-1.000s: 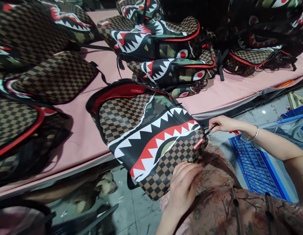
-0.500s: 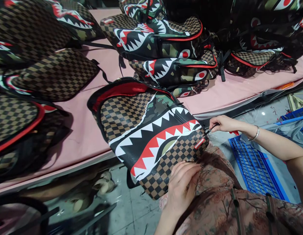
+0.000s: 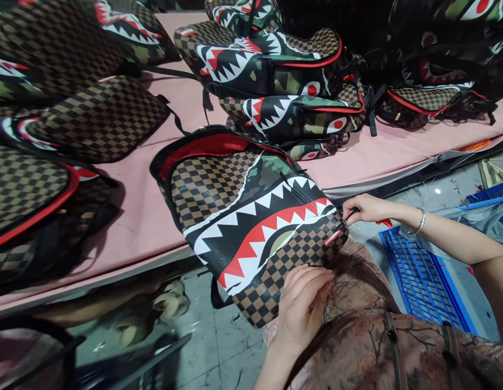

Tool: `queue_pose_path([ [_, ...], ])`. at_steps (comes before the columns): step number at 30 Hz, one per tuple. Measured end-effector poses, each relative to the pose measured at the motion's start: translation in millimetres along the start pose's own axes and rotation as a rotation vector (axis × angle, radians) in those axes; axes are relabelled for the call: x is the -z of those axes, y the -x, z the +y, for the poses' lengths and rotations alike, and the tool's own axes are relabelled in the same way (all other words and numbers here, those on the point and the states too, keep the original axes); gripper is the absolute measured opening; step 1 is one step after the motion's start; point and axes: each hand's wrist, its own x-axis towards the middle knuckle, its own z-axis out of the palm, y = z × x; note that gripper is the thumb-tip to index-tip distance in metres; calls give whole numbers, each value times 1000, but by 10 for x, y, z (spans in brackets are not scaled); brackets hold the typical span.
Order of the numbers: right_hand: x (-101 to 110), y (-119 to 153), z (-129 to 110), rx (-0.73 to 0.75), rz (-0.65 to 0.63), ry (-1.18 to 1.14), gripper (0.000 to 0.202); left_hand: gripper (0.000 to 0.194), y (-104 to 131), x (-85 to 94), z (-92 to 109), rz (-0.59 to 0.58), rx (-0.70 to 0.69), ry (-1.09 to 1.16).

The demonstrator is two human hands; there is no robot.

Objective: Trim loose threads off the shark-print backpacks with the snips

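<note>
A backpack (image 3: 271,254) with brown-and-black checks, a red and white shark-mouth print and a patch of camouflage lies tilted, partly on the table edge and partly against my lap. Its upper side gapes, showing red lining. With my right hand (image 3: 363,208) I pinch a black zipper pull (image 3: 351,215) at the backpack's right corner, close to a small red label (image 3: 332,238). My left hand (image 3: 302,300) is curled over the backpack's lower edge, holding it by my lap; the thumb is mostly hidden.
The long table (image 3: 149,195) has a pink cover. Several similar backpacks (image 3: 292,116) lie behind and a pile of checked ones (image 3: 105,119) is at left. A blue plastic crate (image 3: 413,276) is on the floor at right, with shoes (image 3: 172,298) below the table.
My right hand has moved slightly left, closer to the backpack's corner, with the zipper pull in its fingers. My left hand stays at the lower edge. The view has shifted a little.
</note>
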Motion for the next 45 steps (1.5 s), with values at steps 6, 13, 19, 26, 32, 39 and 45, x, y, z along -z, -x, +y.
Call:
queue_pose_path([
  [6, -8, -18, 6, -16, -16, -22, 11, 22, -32, -17, 19, 23, -16, 22],
  [13, -78, -22, 43, -48, 6, -40, 10, 24, -44, -16, 29, 13, -16, 28],
  [19, -39, 2, 80, -35, 6, -42, 11, 26, 1, -3, 1, 30, -17, 17],
  [26, -3, -19, 16, -7, -35, -32, 12, 26, 19, 6, -8, 45, -14, 18],
  [32, -48, -70, -91, 9, -50, -50, 12, 23, -18, 5, 14, 63, -11, 14],
  [39, -80, -101, -90, 23, -60, -35, 12, 25, -29, -3, 9, 43, -16, 48],
  [45, -110, -71, -94, -16, -19, -67, 10, 23, -21, 10, 8, 54, -3, 31],
])
